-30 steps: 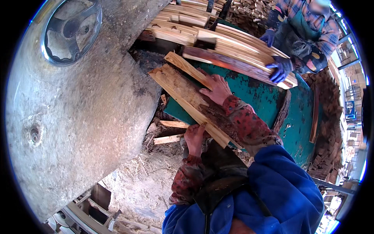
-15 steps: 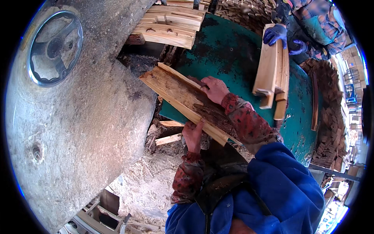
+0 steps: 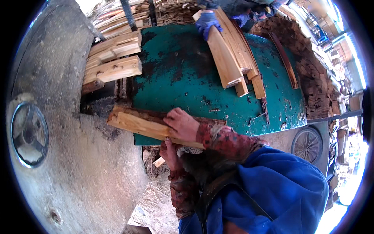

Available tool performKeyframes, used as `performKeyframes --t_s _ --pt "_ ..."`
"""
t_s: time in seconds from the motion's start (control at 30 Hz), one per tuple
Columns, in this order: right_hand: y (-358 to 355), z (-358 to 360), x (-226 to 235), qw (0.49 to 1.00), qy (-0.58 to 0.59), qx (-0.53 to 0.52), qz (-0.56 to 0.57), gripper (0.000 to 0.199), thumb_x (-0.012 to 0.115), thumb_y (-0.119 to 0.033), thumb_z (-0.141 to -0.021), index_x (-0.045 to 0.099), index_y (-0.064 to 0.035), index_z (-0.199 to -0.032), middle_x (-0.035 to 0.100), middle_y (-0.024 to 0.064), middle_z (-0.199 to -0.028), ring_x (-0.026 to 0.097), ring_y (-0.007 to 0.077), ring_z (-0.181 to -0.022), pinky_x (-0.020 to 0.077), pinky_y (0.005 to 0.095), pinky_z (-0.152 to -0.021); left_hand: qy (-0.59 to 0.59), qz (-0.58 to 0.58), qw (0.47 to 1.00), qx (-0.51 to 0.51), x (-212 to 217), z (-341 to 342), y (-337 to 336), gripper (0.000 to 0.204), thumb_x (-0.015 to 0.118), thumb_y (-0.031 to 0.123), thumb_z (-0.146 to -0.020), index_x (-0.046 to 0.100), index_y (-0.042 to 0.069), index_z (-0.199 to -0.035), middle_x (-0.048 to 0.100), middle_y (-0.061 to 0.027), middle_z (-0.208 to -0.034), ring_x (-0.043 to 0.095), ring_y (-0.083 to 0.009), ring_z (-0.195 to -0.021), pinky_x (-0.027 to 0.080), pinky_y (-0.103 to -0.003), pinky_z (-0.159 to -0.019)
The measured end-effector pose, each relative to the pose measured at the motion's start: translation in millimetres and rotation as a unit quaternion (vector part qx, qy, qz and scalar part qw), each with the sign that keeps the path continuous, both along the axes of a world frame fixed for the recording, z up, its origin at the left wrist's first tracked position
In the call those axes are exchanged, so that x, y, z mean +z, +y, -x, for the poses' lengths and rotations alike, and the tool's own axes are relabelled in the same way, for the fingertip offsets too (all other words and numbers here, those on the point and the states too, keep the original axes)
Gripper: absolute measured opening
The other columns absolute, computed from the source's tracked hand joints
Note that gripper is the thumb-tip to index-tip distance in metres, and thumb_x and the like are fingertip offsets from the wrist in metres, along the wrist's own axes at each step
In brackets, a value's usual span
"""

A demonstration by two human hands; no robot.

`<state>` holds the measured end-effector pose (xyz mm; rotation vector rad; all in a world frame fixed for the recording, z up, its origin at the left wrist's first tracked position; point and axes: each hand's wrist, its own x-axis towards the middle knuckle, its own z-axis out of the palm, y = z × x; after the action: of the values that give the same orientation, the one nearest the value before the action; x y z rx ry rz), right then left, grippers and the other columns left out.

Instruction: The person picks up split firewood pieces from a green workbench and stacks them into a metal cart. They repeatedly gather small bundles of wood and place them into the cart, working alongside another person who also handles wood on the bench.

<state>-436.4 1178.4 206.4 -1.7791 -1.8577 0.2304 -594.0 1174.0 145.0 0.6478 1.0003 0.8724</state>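
A bundle of rough-sawn wooden boards (image 3: 136, 124), pale on the near face and dark with bark along the far edge, lies across the near edge of a green table. My left hand (image 3: 170, 154) grips its near lower edge, thumb up against the wood. Over the top of the same boards, my right hand (image 3: 182, 124) is closed, its fingers curled on the pale face. The undersides of the boards and some of my left fingers are hidden.
Across the worn green table (image 3: 167, 84), a co-worker's purple-gloved hand (image 3: 208, 25) holds long boards (image 3: 226, 58). Cut boards (image 3: 113, 70) are stacked at the left, beside a concrete-like grey surface (image 3: 89, 156) with a handwheel (image 3: 29, 134). A spoked wheel (image 3: 307, 143) stands at the right.
The boards in my hands have turned to lie more level across the view. My right hand has shifted from the far edge onto the pale face. The co-worker's boards have moved and spread apart.
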Motion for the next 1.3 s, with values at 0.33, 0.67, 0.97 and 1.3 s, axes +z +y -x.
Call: performKeyframes --t_s 0.33,0.67,0.97,1.3 --pt "-87 -14 43 0.985 0.168 0.010 0.030 0.028 0.069 -0.017 -0.084 0.065 -0.0008 -0.106 0.062 0.0138 -0.099 0.064 0.0329 -0.088 0.0546 0.0417 -0.074 0.126 -0.026 0.992 -0.006 28 -21 -2 0.048 0.075 0.020 -0.086 0.055 -0.006 -0.121 0.062 -0.0154 -0.114 0.062 -0.0233 -0.098 0.055 -0.038 -0.085" --pt "-233 -155 51 0.910 0.097 -0.403 -0.007 0.023 0.073 -0.012 -0.080 0.068 -0.0043 -0.101 0.064 0.0129 -0.094 0.067 0.0279 -0.084 0.0555 0.0365 -0.067 0.115 0.005 0.993 0.007 29 -20 -8 0.043 0.075 0.022 -0.086 0.055 -0.002 -0.116 0.063 -0.0146 -0.108 0.068 -0.0248 -0.087 0.063 -0.037 -0.070" --pt "-276 -258 -25 0.761 -0.056 -0.602 0.233 0.088 0.080 -0.046 -0.070 0.043 -0.0066 -0.139 0.041 0.0206 -0.137 0.043 0.0394 -0.126 0.0412 0.0501 -0.102 0.130 -0.002 0.991 0.003 16 -18 -4 0.043 0.076 0.020 -0.087 0.055 -0.003 -0.117 0.062 -0.0122 -0.112 0.064 -0.0223 -0.095 0.058 -0.038 -0.079" --pt "-282 -290 -4 0.782 -0.013 -0.578 0.230 0.054 0.069 -0.022 -0.072 0.057 -0.0021 -0.121 0.063 0.0253 -0.110 0.061 0.0405 -0.105 0.0500 0.0458 -0.092 0.156 -0.009 0.988 0.001 2 -10 1 0.033 0.075 0.022 -0.086 0.058 0.003 -0.108 0.064 -0.0080 -0.099 0.064 -0.0172 -0.081 0.055 -0.032 -0.064"
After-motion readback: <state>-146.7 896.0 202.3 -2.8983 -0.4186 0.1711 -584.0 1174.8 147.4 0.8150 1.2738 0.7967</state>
